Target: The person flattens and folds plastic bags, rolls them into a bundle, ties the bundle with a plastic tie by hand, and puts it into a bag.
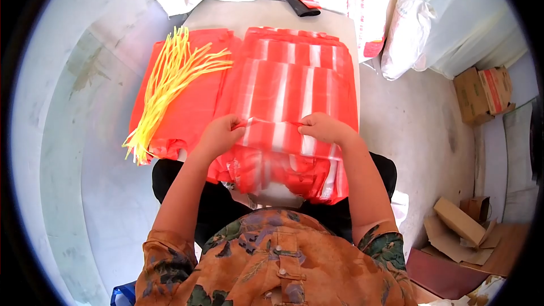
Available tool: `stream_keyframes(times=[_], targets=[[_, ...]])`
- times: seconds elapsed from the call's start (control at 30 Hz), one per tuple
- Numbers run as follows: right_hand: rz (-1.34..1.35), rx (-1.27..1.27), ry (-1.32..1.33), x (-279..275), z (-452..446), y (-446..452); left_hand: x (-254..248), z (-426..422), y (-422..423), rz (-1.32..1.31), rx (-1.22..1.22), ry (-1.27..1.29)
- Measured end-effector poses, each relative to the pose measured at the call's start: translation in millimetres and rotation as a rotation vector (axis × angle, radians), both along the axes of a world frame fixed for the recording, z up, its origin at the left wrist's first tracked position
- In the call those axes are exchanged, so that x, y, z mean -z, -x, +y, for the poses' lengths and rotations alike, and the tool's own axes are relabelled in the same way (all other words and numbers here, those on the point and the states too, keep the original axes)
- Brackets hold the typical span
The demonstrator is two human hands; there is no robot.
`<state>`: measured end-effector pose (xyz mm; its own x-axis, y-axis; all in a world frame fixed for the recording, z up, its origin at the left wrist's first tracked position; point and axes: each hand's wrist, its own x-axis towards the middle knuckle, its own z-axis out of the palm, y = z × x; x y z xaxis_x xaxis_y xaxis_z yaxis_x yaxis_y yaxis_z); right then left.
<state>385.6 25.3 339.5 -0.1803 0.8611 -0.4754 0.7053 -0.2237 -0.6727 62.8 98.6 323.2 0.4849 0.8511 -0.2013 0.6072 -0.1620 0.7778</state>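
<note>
Far left first: wide stretch of pale floor (107, 136), well out from the left hand (222, 132), decent elbow room over there. Next, a loose bundle of yellow strips (158, 88), beyond and left of that same hand, with a few tails past the left edge of a plain red plastic stack (198, 102). Straight ahead of both hands, a pile of red-and-white striped plastic (272, 90), right up against the plain one, with a strip of pale tabletop (221, 16) past its far edge. Nearer than the hands, crumpled red plastic (300, 177) over the table's near edge, down toward the knees (382, 170), so pretty tight there. Just right of the right hand (323, 127), the table's side edge, then a broad lane of floor before the cardboard boxes (470, 99).

Now hands. Left: mostly closed, thumb against curled fingers, pinching the near part of the striped pile. Right: same deal, pinching farther along, with a short span of plastic between the two.
</note>
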Motion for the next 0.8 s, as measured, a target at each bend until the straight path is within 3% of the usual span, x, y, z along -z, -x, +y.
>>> stream_keyframes(times=[0.17, 0.27, 0.47, 0.63, 0.73, 0.8], targets=[[0.136, 0.306, -0.29, 13, -26, -13, 12, 0, -3, 0.015, -0.046, -0.08], [0.179, 0.411, -0.197, 0, -60, -34, 23, 2, -2, -0.027, -0.084, -0.042], [0.362, 0.595, -0.309, 37, -117, -42, 19, -5, -9, -0.039, -0.128, -0.107], [0.137, 0.689, -0.458, 65, -119, -29, 10, -9, -10, 0.005, -0.173, -0.119], [0.052, 0.711, -0.472, 63, -117, -22, 19, -8, -11, -0.012, -0.243, -0.047], [0.032, 0.7, -0.446, 51, -116, -16, 32, -7, -6, -0.036, -0.249, -0.13]])
